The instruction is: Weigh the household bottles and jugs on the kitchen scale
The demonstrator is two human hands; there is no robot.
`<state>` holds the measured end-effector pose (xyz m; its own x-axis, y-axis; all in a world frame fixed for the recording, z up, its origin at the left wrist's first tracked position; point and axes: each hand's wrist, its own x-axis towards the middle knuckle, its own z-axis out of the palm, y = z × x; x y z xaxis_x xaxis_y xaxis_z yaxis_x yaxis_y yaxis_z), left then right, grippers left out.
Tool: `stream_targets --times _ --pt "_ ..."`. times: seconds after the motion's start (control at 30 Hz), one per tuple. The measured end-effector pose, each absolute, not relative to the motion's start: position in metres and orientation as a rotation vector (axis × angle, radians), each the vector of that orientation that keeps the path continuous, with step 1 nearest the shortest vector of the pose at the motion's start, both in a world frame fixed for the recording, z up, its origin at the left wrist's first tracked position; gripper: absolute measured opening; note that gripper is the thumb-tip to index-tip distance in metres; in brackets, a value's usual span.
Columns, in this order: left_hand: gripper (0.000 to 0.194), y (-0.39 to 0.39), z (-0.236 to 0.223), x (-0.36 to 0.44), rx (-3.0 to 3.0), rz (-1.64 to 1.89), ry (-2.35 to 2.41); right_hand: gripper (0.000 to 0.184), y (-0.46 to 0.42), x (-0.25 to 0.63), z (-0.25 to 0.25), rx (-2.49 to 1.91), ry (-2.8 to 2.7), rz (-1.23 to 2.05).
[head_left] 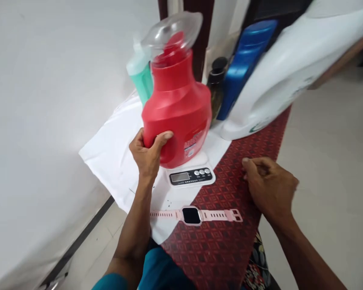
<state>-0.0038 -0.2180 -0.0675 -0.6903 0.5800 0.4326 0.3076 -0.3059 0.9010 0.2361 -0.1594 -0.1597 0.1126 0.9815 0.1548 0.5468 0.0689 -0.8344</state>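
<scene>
My left hand (148,155) grips the lower left side of a big red plastic bottle (178,108), thumb across its front. A clear cap (172,30) tops the bottle. The bottle is right over a white kitchen scale (192,176); I cannot tell whether its base rests on the platform. The scale's display looks blank. My right hand (269,183) is curled closed above the table's right edge, apart from the other things; its fingertips are pressed together and partly hidden. Nearer me, a pink-strapped smartwatch (191,216) lies flat with a dark screen.
Behind the red bottle stand a teal bottle (142,78), a dark pump bottle (217,86), a blue bottle (245,64) and a large white jug (290,68) on the right. A white cloth (109,149) partly covers the red patterned table (211,249). A wall borders the left.
</scene>
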Motion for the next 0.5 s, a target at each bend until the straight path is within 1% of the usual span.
stream_targets --times 0.07,0.17,0.33,0.4,0.5 --pt "0.056 -0.218 -0.066 -0.007 1.083 2.15 1.73 0.03 -0.16 0.235 -0.156 -1.609 -1.537 0.689" --pt "0.05 -0.229 -0.063 -0.025 1.049 2.222 1.831 0.029 -0.162 0.233 -0.152 -1.626 -1.533 0.688" --pt "0.042 -0.252 -0.063 -0.091 0.95 2.365 2.176 0.027 -0.161 0.232 -0.154 -1.666 -1.479 0.715" --pt "0.044 -0.26 -0.065 -0.122 0.9 2.388 2.33 0.027 -0.16 0.232 -0.155 -1.677 -1.478 0.721" --pt "0.052 -0.27 -0.074 -0.166 0.806 2.409 2.486 0.029 -0.159 0.232 -0.154 -1.69 -1.481 0.733"
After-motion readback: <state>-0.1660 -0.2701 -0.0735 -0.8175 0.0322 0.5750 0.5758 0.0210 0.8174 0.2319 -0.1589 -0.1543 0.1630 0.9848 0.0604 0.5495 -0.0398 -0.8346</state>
